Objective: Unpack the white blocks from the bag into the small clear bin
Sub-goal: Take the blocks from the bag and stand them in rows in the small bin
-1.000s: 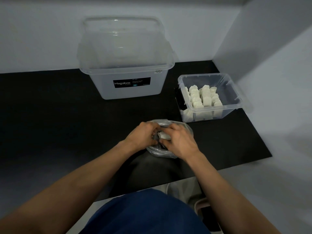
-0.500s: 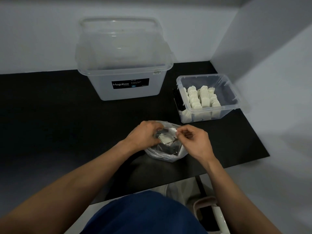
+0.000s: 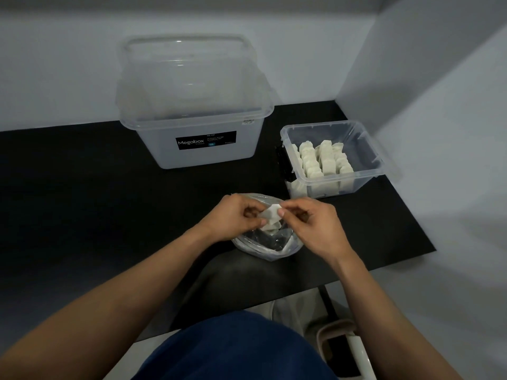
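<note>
Left hand (image 3: 236,218) and right hand (image 3: 315,229) meet just above the mouth of the clear plastic bag (image 3: 267,247). Both forearms reach in from the lower corners of the view and the wrists angle toward each other. The fingers of each hand are curled, and the thumb and fingertips of each pinch an opposite edge of one white block (image 3: 271,211), held between them over the bag. The bag lies on the black surface (image 3: 82,204) under the hands, which cover much of its opening. A few more pale pieces (image 3: 270,229) show inside it, but their number cannot be made out. Beyond the right hand, apart from the bag, stands the small clear bin (image 3: 369,152), with white blocks (image 3: 323,160) packed in rows against its left side. A large clear Megabox bin (image 3: 247,150) stands farther back, to the left. Its small label print is unreadable. Blue clothing (image 3: 233,349) fills the lower edge, cut off by the frame.
</note>
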{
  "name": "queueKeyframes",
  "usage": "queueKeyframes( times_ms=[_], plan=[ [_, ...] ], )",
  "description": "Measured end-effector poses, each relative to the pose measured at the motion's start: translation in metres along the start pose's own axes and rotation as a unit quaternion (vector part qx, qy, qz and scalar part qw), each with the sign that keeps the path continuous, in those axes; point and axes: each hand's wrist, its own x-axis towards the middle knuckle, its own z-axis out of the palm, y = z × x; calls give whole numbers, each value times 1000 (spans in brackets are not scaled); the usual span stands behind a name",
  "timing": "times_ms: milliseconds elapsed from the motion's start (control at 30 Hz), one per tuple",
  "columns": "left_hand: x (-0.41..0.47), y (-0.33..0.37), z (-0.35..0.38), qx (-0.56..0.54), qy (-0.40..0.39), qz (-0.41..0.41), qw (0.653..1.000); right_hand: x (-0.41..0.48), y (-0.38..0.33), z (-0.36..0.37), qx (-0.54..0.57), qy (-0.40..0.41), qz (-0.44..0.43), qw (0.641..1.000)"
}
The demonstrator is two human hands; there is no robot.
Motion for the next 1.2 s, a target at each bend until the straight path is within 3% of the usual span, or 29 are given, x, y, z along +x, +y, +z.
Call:
queueKeyframes(
  times_ms=[200, 533, 733, 967, 1067, 1200],
  plan=[
    [7, 0, -3, 107, 45, 9, 993, 9, -8, -30, -104, 105, -78, 986],
    [35, 2, 49, 395, 12, 18, 918, 1, -1, -53, -182, -20, -36, 982],
    [44, -4, 49, 328, 5, -10, 945, 1, 12, -91, -178, 63, -61, 980],
    [43, -12, 55, 349, 24, -3, 937, 64, 19, -161, -200, 180, -48, 962],
    [41, -13, 58, 350, 46, -26, 935, 100, 25, -174, -235, 152, -33, 959],
    [43, -14, 60, 320, 67, -61, 943, 145, 42, -168, -280, 23, 2, 960]
  ],
)
